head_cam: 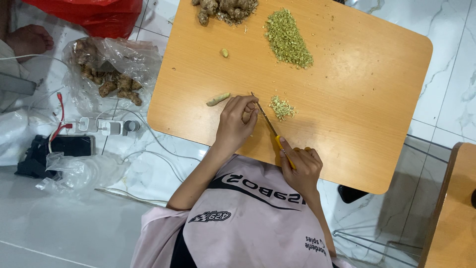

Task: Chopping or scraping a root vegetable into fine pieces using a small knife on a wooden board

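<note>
My right hand (300, 166) grips the yellow handle of a thin knife (267, 124), whose blade lies flat over the wooden table (357, 94). My left hand (237, 119) is curled with its fingertips against the blade, pressing on something small that the fingers hide. A small pile of chopped yellowish bits (282, 107) lies just right of the blade. Left of my left hand lies a peeled root piece (218, 99). A large heap of minced bits (287, 38) sits farther up the table, with whole ginger-like roots (225, 9) at the top edge.
A clear plastic bag of roots (106, 74) lies on the tiled floor at left, near a power strip with cables (104, 126), a dark device (59, 149) and a red bag (94, 15). A small root bit (224, 52) rests on the table. Another wooden surface (453, 213) stands at right.
</note>
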